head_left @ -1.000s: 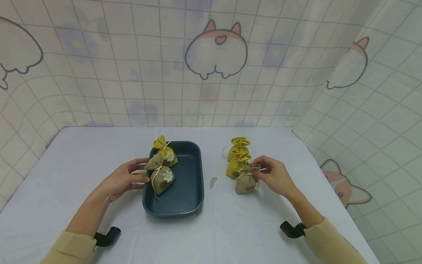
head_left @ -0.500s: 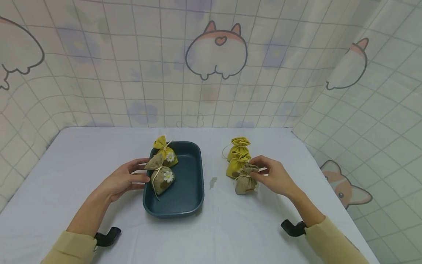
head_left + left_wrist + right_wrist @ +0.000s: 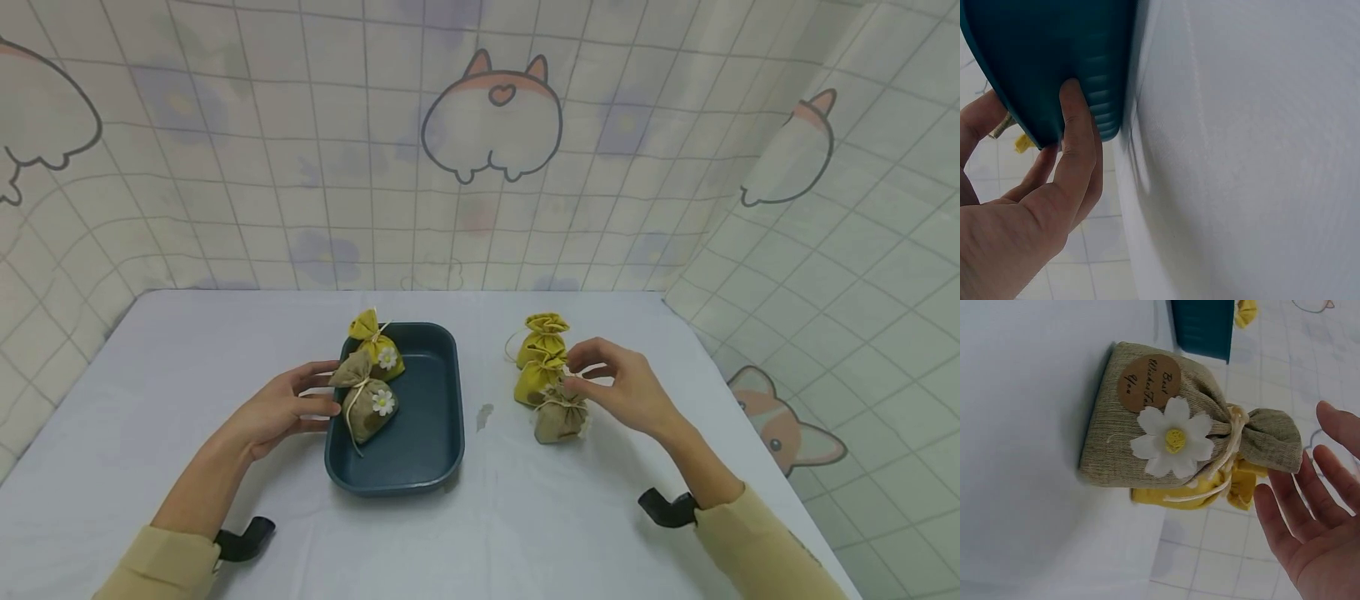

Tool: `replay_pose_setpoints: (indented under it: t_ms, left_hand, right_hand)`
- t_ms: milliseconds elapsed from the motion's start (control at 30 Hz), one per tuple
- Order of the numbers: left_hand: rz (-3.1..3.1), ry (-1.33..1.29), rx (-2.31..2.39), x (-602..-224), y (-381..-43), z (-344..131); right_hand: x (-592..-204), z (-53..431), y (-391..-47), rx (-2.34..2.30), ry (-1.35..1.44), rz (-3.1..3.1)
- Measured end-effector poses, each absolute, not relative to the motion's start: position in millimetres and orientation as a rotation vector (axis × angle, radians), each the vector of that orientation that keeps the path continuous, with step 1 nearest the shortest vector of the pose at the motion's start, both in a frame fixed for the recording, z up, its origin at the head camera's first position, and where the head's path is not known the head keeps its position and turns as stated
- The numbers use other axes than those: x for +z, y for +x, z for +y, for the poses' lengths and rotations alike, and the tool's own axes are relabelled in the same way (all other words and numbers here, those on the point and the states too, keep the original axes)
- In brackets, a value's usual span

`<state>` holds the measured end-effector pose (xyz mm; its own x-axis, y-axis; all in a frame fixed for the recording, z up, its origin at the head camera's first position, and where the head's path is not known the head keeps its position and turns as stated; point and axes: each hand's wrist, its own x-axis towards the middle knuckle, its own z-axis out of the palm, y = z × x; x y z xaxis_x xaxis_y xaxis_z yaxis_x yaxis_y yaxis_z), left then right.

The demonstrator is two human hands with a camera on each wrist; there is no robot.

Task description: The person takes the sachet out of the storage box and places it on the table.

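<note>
My left hand (image 3: 288, 402) holds the left rim of a dark teal tray (image 3: 420, 475); in the left wrist view a finger lies along its outer wall and the thumb goes over the rim. Inside the tray lie a yellow drawstring pouch (image 3: 388, 360) and an olive-beige drawstring pouch (image 3: 366, 417), each with a white flower. My right hand (image 3: 626, 387), fingers spread, is close by the gathered top of another beige pouch (image 3: 1110, 437), which stands on the table. That pouch bears a daisy (image 3: 1175, 440) and a round brown label (image 3: 1149, 382).
Two yellow pouches, a front one (image 3: 534, 383) and a rear one (image 3: 546, 327), stand in a row behind the beige pouch. A white cloth covers the table (image 3: 525, 533). Behind and to the right hangs a checked curtain (image 3: 495, 233) with corgi drawings.
My right hand has loosened its fingers from the beige pouch's top and shifted slightly up and away. The pouch stays standing. My left hand and the tray have kept their place.
</note>
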<state>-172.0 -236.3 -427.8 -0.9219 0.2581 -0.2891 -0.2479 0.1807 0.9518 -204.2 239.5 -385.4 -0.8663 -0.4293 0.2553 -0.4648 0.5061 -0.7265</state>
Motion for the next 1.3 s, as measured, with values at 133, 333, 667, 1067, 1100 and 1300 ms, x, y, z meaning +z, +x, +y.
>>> replay_pose_setpoints:
  t_ms: [133,333,667,1067,1100,1300]
  left_hand:
    - [2.079,0.009,1.789,-428.2,-172.1,-236.7]
    - [2.079,0.012,1.793,-428.7,-171.7,-236.8]
    - [2.071,0.018,1.799,-426.6,-170.7,-236.4]
    - [2.067,0.008,1.792,-426.5,-171.9,-237.3]
    - [2.067,0.007,1.792,-426.4,-171.8,-237.2]
    - [2.061,0.01,1.8,-426.7,-172.1,-237.3]
  right_hand:
    - [-375.8,231.6,-206.4,1.291,0.807,-2.636]
    - [-362.2,215.9,-209.4,1.311,0.862,-2.592]
    - [-352.9,176.1,-217.7,1.413,0.98,-2.601]
    - [-362.9,123.2,-235.7,1.554,1.131,-2.656]
    - [-364.4,118.6,-237.7,1.553,1.154,-2.658]
    - [-372.7,93.4,-247.2,1.482,1.316,-2.701]
